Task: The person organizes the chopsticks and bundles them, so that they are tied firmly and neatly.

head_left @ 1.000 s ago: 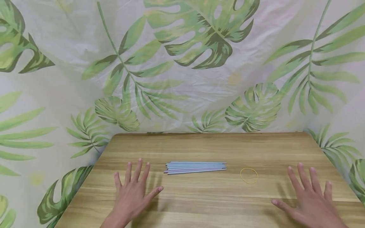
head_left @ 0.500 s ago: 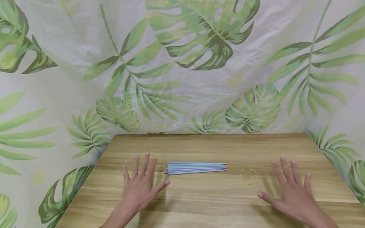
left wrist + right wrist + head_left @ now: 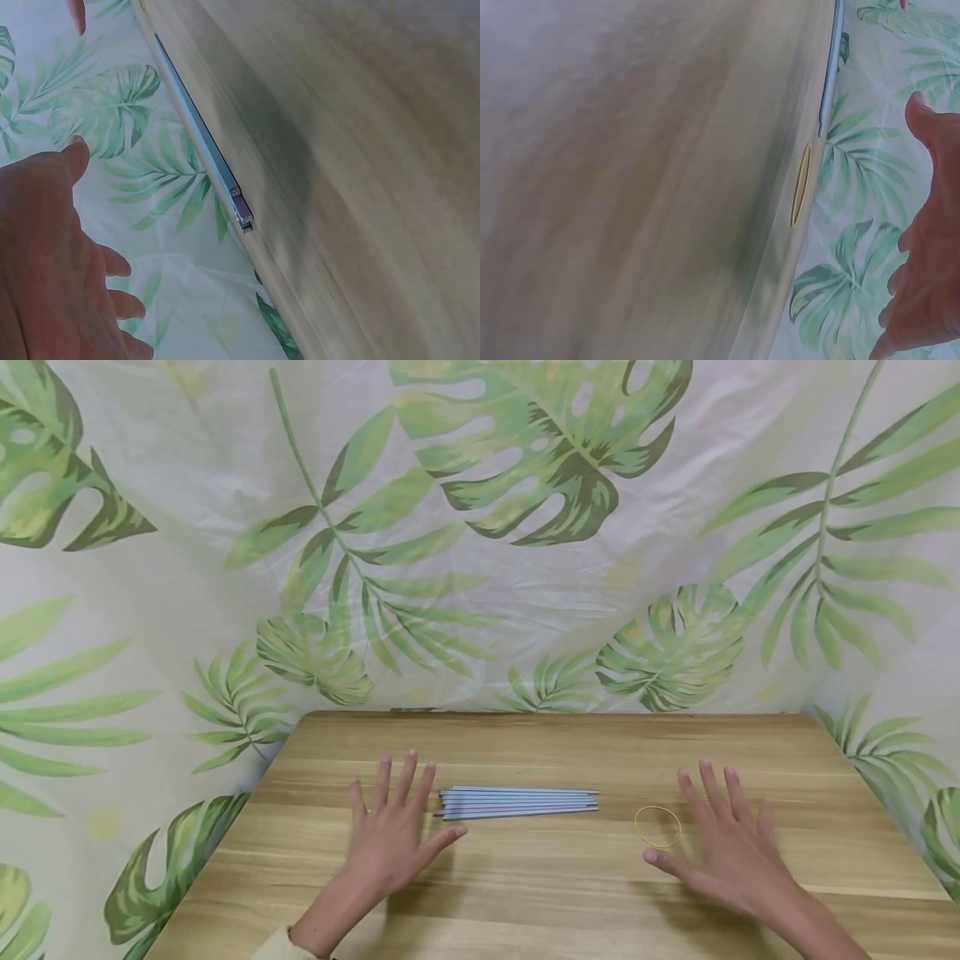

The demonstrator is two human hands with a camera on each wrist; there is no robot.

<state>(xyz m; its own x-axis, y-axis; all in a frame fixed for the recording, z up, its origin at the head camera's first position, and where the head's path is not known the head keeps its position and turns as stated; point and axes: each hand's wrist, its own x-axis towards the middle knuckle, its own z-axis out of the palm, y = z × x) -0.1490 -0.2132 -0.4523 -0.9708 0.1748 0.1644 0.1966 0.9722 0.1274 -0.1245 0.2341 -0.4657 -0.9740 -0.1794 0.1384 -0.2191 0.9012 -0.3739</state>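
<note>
A bundle of thin pale-blue sticks (image 3: 521, 802), one or more of them purplish, lies crosswise on the wooden table. Right of it rests a thin yellow rubber band (image 3: 657, 827) in a loose loop. My left hand (image 3: 393, 843) hovers just left of the sticks' left ends, palm down, fingers spread. On the other side, my right hand (image 3: 731, 852) hovers over the table with spread fingers, its thumb close to the rubber band. Neither hand holds anything. In the left wrist view the sticks (image 3: 196, 120) appear end-on, and the right wrist view has the rubber band (image 3: 801, 185) beyond the tabletop's near part.
The wood-grain table (image 3: 555, 743) has rounded far corners. Behind it and at both sides hangs a pale cloth (image 3: 525, 602) printed with green leaves. A light sleeve cuff (image 3: 285, 946) shows at the left forearm.
Both hands have moved inward over the table, the left one toward the sticks and the right one toward the rubber band. The sticks and band lie where they were.
</note>
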